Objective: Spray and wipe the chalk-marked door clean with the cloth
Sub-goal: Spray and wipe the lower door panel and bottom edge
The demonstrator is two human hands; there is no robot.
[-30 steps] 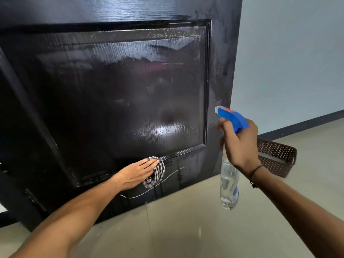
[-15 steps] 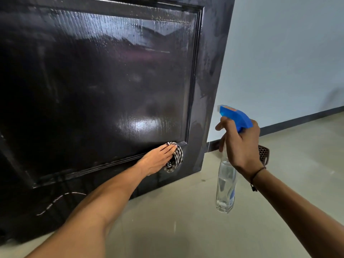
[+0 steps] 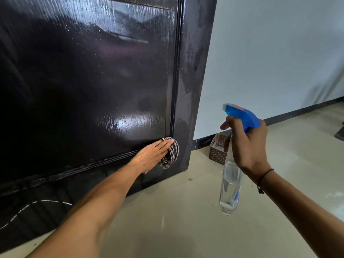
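Observation:
A glossy black door (image 3: 93,81) fills the left of the view, wet and streaked. My left hand (image 3: 151,155) presses a checked cloth (image 3: 172,155) flat against the door at the lower right corner of its inset panel, fingers straight. A white chalk line (image 3: 37,203) curves along the door's bottom rail at the lower left. My right hand (image 3: 245,144) grips a clear spray bottle (image 3: 229,183) by its blue trigger head (image 3: 240,114), held upright in the air to the right of the door, nozzle facing the door.
A brown perforated basket (image 3: 216,151) stands on the floor against the pale wall (image 3: 279,53), just behind the door's edge. Beige floor (image 3: 186,220) spreads below and to the right. A dark skirting runs along the wall's base.
My left hand has slid the cloth to the right along the bottom of the panel to its corner. The chalk line now lies far left of the cloth. The bottle stays held up.

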